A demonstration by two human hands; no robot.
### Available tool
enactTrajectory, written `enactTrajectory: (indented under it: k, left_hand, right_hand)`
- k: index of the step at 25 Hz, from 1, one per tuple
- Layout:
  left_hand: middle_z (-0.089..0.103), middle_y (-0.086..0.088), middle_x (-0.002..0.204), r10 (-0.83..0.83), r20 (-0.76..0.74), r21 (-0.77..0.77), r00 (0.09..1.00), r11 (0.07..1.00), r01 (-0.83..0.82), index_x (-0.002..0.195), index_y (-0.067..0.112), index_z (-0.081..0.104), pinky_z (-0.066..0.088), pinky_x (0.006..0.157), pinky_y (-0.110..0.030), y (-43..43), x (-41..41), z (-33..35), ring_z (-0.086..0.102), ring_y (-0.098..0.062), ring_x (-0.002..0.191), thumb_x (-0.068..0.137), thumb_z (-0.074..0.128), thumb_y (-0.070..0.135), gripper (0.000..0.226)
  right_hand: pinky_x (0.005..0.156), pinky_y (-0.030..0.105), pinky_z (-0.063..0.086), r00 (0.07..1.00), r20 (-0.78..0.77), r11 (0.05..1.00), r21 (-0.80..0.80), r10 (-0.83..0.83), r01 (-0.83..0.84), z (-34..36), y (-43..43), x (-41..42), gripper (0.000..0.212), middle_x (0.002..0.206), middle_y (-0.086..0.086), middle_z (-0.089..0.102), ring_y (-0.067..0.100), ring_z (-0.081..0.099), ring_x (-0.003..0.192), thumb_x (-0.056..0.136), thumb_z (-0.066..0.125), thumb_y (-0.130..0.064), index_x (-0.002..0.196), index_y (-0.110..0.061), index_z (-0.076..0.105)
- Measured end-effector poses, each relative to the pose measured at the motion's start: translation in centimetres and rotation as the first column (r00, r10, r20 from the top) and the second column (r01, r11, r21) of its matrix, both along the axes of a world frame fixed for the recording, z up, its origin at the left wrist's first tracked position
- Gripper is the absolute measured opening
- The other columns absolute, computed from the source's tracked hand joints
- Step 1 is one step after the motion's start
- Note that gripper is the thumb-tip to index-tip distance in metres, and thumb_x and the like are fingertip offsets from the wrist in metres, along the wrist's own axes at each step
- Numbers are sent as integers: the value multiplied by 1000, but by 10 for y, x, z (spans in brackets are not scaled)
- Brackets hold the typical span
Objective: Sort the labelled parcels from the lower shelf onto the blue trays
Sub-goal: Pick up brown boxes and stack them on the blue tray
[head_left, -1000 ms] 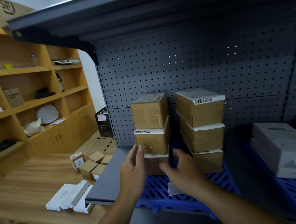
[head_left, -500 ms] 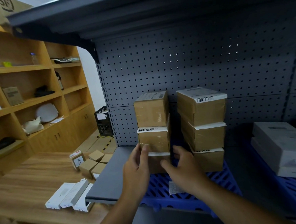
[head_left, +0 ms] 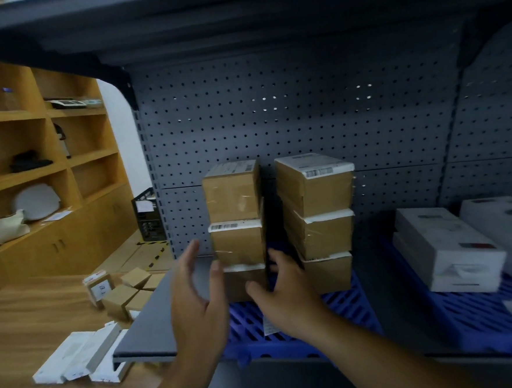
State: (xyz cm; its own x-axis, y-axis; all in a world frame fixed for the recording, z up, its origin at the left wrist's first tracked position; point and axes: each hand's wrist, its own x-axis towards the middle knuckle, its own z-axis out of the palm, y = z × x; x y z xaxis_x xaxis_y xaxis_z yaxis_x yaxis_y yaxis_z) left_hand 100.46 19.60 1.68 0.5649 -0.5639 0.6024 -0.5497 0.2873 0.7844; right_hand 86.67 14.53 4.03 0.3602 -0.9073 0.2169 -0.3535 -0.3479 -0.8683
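Two stacks of three brown labelled parcels stand on a blue tray (head_left: 349, 307) on the grey shelf. The left stack's bottom parcel (head_left: 242, 282) lies between my hands. My left hand (head_left: 195, 301) hovers just left of it, fingers spread, thumb near its corner. My right hand (head_left: 286, 294) has its fingers in the gap between the left stack and the right stack (head_left: 316, 192), thumb on the bottom parcel's front. Neither hand lifts anything.
White boxes (head_left: 446, 250) sit on a second blue tray (head_left: 469, 312) to the right. A paper slip (head_left: 270, 327) lies on the first tray. Small brown boxes (head_left: 125, 294) and white boxes (head_left: 78, 354) rest on the wooden table at left. The upper shelf (head_left: 236, 19) hangs overhead.
My left hand has come off the bottom parcel's left side and opened out to the left. My right hand stays at the parcel's right side. The stacks have not moved.
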Motion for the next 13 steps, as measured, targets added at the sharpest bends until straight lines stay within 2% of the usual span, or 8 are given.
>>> enactTrajectory:
  k: [2,4,5,7,9,10,12,13]
  left_hand:
    - [57,5,130,29,191,-237,981,971,17,129,23,56,40,105,-26,7,-15,6,54,-11,124,98,53,32,32]
    - [58,6,116,-90,323,-283,942,941,187,119,26,59,40,98,-18,11,-38,15,56,-6,116,98,54,27,22]
    - [58,9,114,-186,344,-252,921,926,281,117,27,61,40,96,-15,10,-52,21,57,-5,114,98,54,27,20]
    - [58,15,117,-338,336,-174,879,895,410,116,27,63,44,91,-13,6,-75,28,61,-8,112,99,54,29,19]
    - [57,23,120,-479,293,-96,827,846,524,120,33,61,47,91,-17,-2,-102,28,61,-7,113,100,53,36,22]
    - [56,26,122,-524,290,-44,801,829,558,124,37,59,48,92,-19,-6,-116,28,60,-5,116,99,52,42,26]
    - [54,26,130,-596,344,77,725,788,611,133,41,53,47,97,-23,-12,-145,27,55,-1,122,98,50,52,37]
    - [56,20,132,-618,389,110,684,768,631,136,37,54,47,99,-27,-13,-160,24,55,-4,123,98,51,52,41]
  right_hand:
    - [88,9,40,999,48,1000,-20,19,-18,1,9,-11,56,130,-26,53,-9,53,115,88,70,-38,139,-42,47]
    - [80,1,44,997,75,999,-29,26,-24,3,23,-28,38,112,-50,54,-24,53,103,90,70,-40,119,-54,49]
    - [82,3,47,996,85,998,-55,7,-2,4,30,-42,35,111,-50,56,-24,55,104,91,68,-42,118,-55,51]
    - [92,15,51,993,86,988,-127,-81,92,6,43,-72,38,119,-38,61,-15,58,111,90,64,-53,125,-54,53]
    - [96,17,50,972,37,953,-193,-231,234,10,53,-115,40,123,-37,59,-13,56,115,88,66,-51,124,-58,52]
    - [97,18,50,953,-5,930,-220,-302,294,12,59,-136,46,126,-36,57,-11,54,118,89,68,-48,130,-57,50]
    - [102,29,50,875,-105,851,-310,-473,423,13,75,-177,58,136,-21,57,1,54,125,91,70,-44,143,-39,48]
    - [104,31,48,825,-155,805,-373,-544,461,13,81,-198,61,137,-12,57,8,53,126,91,72,-41,146,-30,48]
